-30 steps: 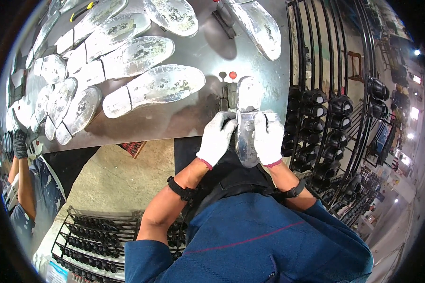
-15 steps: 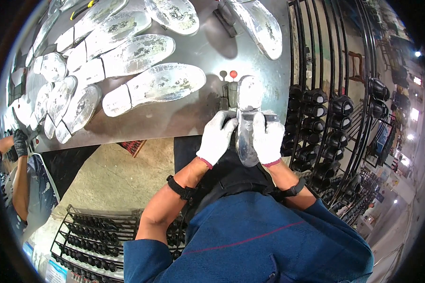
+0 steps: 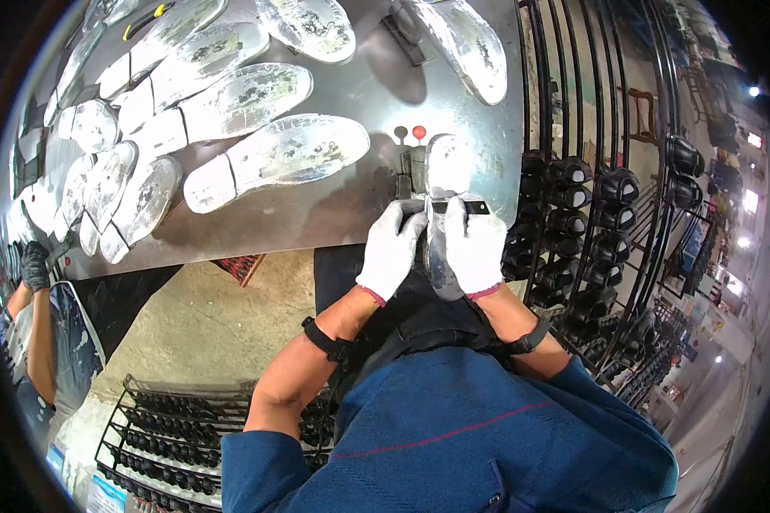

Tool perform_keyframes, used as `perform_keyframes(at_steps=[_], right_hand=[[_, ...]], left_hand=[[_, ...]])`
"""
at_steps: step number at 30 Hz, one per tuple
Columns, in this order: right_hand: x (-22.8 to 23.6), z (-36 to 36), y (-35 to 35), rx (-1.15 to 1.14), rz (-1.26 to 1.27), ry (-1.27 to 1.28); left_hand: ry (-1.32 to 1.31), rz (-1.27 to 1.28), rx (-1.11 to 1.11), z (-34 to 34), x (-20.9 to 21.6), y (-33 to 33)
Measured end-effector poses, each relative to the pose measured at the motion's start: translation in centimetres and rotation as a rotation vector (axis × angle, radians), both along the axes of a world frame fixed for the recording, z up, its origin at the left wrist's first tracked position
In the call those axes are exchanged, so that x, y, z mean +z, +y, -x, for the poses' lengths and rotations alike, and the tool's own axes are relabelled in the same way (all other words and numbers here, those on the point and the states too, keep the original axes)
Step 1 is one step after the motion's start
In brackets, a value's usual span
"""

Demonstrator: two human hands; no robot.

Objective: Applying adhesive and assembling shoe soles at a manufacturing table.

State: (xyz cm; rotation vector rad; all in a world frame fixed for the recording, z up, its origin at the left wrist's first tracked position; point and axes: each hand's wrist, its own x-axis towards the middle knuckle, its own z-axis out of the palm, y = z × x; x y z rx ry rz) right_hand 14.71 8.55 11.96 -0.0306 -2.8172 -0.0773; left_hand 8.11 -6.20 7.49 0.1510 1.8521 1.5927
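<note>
A shiny metal shoe last (image 3: 447,164), sole side up and split across by a dark line, juts over the table's near edge toward my body. My left hand (image 3: 391,250), in a white knit glove, is closed against its left side, fingertips by the split. Gloved likewise, my right hand (image 3: 477,248) is closed on a thin dark flat strip (image 3: 470,207) with a light spot near its right end. The strip lies across the last near the split. My fingers hide part of the strip and the last's middle. Dark blocks (image 3: 411,171) stand just left of the last.
Several more metal lasts (image 3: 282,154) cover the table's left side, with a yellow-and-black cutter (image 3: 148,21) among them. Another last (image 3: 469,51) lies far right. Racks of black shoes (image 3: 607,222) stand right of the metal table (image 3: 316,209). At far left, a co-worker's gloved hand (image 3: 34,265) shows.
My right hand has shifted slightly left and turned with the dark strip, whose broad face now shows more. My left hand stays on the last. The view has drifted a little.
</note>
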Motion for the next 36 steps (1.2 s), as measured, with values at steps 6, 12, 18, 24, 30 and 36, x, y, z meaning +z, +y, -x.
perform_keyframes(at_steps=[6, 12, 18, 24, 30, 36], right_hand=[[-0.3, 0.9, -0.5, -0.141, 0.392, -0.113], [-0.6, 0.7, 0.0, -0.042, 0.602, -0.024], [-1.1, -1.1, 1.6, 0.065, 0.221, -0.123], [-0.8, -0.3, 0.2, -0.066, 0.226, -0.132], [1.0, 1.3, -1.0, -0.118, 0.307, -0.132], [2.4, 3.3, 4.7, 0.405, 0.551, -0.404]], left_hand=[[0.007, -0.051, 0.048, -0.3, -0.7, 0.0], [-0.002, -0.063, 0.065, -0.4, -0.4, 0.0], [0.002, -0.034, 0.023, -0.4, 0.0, -0.3], [-0.031, -0.050, 0.021, -0.5, 0.3, -0.2], [-0.022, -0.027, 0.038, -0.7, 0.2, -0.2], [-0.015, -0.068, 0.066, -1.2, -0.2, -0.5]])
